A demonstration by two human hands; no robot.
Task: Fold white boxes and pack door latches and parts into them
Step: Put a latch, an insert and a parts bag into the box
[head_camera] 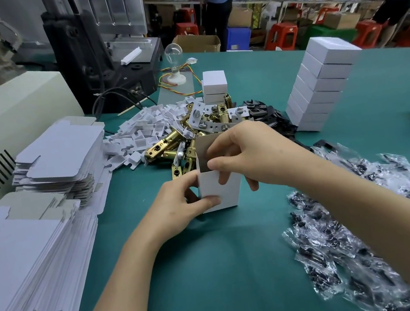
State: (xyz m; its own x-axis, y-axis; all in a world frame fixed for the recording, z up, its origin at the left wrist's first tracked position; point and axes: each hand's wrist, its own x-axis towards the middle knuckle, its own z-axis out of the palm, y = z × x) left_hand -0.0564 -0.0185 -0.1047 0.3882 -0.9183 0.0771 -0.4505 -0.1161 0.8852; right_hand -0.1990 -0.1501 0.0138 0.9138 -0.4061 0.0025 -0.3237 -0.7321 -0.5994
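Observation:
A small white box stands upright on the green table, its top open and brown inside. My left hand grips its lower left corner, thumb across the front face. My right hand comes over the top from the right, fingers curled on the open rim and thumb on the front. Just behind the box lies a heap of brass door latches with white plates.
Flat box blanks are stacked at left and near left. White inserts and black parts lie behind. Clear bags of screws spread at right. Finished boxes are stacked at the back right and middle.

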